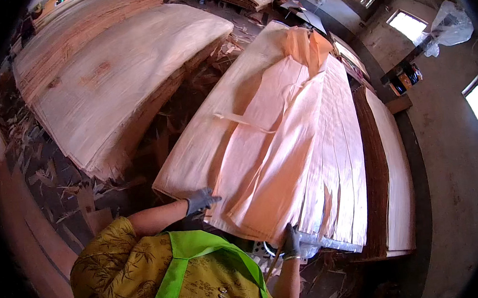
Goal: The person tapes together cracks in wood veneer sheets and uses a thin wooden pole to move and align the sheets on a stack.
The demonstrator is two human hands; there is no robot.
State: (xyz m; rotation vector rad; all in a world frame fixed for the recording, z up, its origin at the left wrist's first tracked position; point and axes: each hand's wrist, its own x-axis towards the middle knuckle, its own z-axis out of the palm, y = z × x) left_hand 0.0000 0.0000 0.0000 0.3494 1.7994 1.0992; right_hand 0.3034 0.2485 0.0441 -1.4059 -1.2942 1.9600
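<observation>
A loose, wavy pinkish wood veneer sheet (261, 153) lies over a stack of pale veneer (223, 117) in front of me. My left hand (200, 201), in a dark grey glove, rests at the sheet's near left edge with its fingers stretched out. My right hand (291, 243), also gloved, is closed at the near edge, where the sheet seems pinched. Beside that hand a thin brown strip (273, 265) slants down; whether the hand holds it too I cannot tell. A narrow veneer strip (245, 121) lies across the sheet, and an orange-brown folded piece (307, 47) stands up at the far end.
Another large veneer stack (134, 73) stands to the left, with a lower stack (390, 177) at the right by the wall (448, 134). Wood scraps (52, 176) litter the floor. Clear plastic (310, 249) shows under the near edge; a plastic bag (451, 22) hangs at upper right.
</observation>
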